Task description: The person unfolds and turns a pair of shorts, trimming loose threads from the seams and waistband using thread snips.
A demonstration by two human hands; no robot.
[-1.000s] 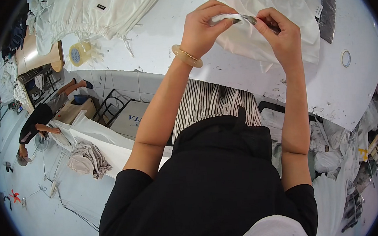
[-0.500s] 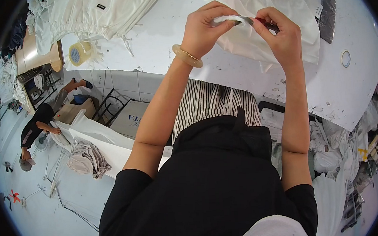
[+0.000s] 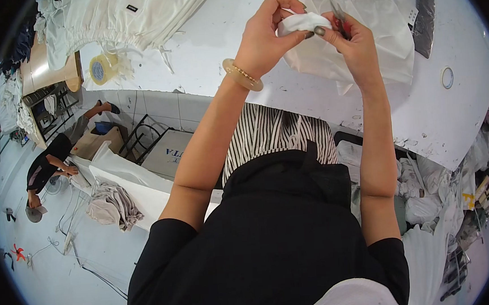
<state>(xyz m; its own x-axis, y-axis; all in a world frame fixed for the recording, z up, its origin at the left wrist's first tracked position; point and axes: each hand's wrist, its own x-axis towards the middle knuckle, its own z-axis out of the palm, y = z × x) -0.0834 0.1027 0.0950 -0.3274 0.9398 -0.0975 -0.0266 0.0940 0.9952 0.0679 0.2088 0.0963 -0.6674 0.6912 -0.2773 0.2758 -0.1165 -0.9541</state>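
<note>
My left hand point(image 3: 270, 34) is closed, pinching a folded edge of a white garment point(image 3: 306, 22) between thumb and fingers. My right hand point(image 3: 356, 45) holds small thread snips point(image 3: 339, 16) with a metal blade pointing up and a red part beside the fingers. The right thumb also presses against the near end of the white fold. Under both hands the rest of the white cloth, with a gathered waistband and a small dark label, spreads over the table point(image 3: 238, 56).
Another white gathered garment point(image 3: 133, 18) lies to the left, near a roll of clear tape point(image 3: 102, 69). On the right are a dark plastic-looking strip point(image 3: 423, 18) and a tape ring point(image 3: 447, 77). Beyond the table's left end, a person point(image 3: 52, 163) bends over grey fabric point(image 3: 115, 206).
The snips have swung from between the hands to point upward in my right hand. Both hands have come closer together, and more of the white fold shows between them.
</note>
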